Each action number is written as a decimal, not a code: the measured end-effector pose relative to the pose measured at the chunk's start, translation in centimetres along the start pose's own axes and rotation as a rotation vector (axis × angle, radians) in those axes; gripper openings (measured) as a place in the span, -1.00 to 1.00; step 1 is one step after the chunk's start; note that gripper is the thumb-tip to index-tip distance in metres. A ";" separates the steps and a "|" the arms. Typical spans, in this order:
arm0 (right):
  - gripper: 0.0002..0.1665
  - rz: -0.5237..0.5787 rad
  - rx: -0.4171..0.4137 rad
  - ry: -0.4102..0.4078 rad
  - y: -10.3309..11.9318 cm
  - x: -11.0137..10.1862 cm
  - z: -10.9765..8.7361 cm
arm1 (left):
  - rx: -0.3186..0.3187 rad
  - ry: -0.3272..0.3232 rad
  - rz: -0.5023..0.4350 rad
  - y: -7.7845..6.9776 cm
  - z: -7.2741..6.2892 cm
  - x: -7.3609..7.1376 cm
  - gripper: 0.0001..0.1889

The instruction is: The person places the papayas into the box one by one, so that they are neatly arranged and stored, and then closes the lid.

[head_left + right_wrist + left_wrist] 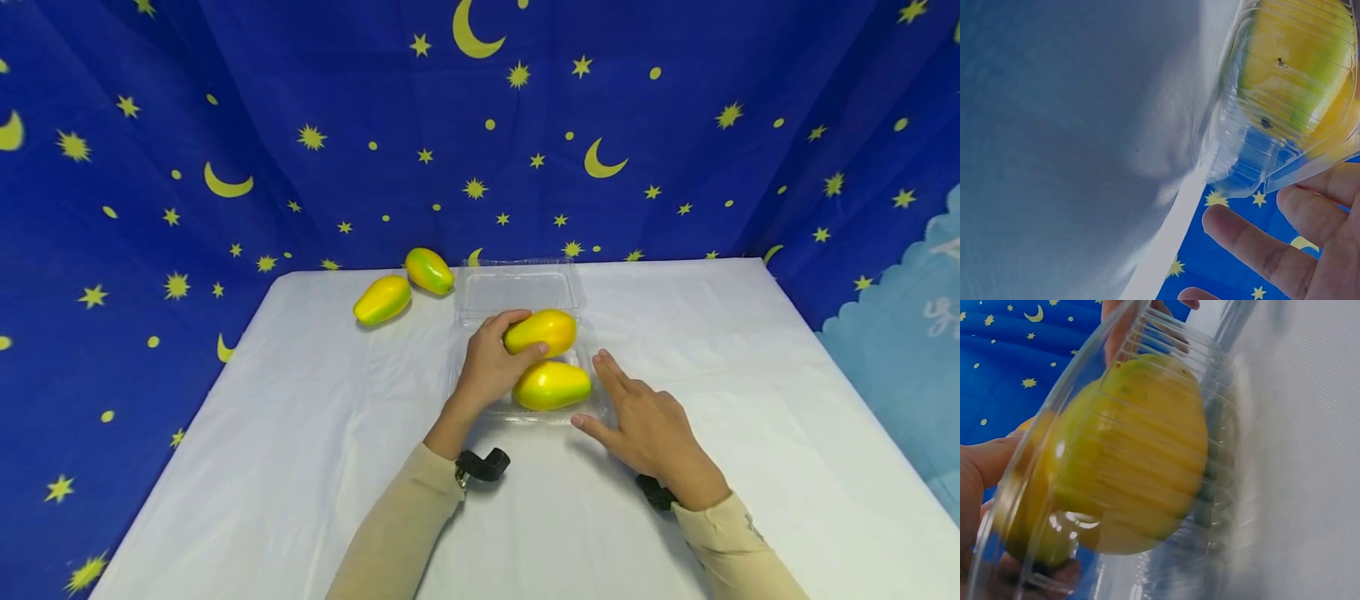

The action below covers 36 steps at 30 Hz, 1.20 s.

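My left hand point(491, 358) grips a yellow-green papaya point(551, 332) at the far side of a clear plastic clamshell box point(517, 417), fingers behind it and thumb in front. A second papaya point(553, 387) lies in the near half of the box; in the left wrist view this papaya point(1141, 456) shows through the ridged wall. Beside the box's right side is my right hand point(648, 425), its fingers extended and holding nothing. In the right wrist view its fingers point(1260, 250) are spread close to the box wall point(1229, 156).
The box's lid point(520, 289) lies folded back behind it. Two more papayas point(382, 300) point(430, 271) rest on the white-covered table point(300, 467) at the back left. A blue curtain point(360, 100) with stars and moons hangs behind the table's far edge.
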State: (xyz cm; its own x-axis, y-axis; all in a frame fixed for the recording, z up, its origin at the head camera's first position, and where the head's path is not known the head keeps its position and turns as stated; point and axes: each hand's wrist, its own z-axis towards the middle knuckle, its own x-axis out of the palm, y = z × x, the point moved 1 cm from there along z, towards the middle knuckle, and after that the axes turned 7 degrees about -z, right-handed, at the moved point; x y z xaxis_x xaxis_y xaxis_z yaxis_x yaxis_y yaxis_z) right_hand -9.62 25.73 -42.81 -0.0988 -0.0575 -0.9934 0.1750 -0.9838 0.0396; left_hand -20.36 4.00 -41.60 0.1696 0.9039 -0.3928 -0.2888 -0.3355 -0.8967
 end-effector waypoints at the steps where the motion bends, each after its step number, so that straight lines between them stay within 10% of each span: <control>1: 0.18 0.002 0.000 -0.002 0.0 0.0 0.0 | -0.008 0.006 0.001 0.0 0.0 0.1 -0.41; 36: 0.16 -0.007 0.012 -0.015 0.5 0.3 -0.2 | -0.165 0.053 0.026 0.1 -0.1 1.6 -0.45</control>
State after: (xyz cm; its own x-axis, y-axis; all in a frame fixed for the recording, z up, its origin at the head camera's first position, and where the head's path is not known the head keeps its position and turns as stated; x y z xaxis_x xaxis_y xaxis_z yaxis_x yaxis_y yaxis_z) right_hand -9.34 25.28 -43.11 -0.1148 -0.0527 -0.9920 0.1625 -0.9861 0.0336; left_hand -19.99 5.35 -42.33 0.2150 0.8805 -0.4225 -0.1359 -0.4014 -0.9057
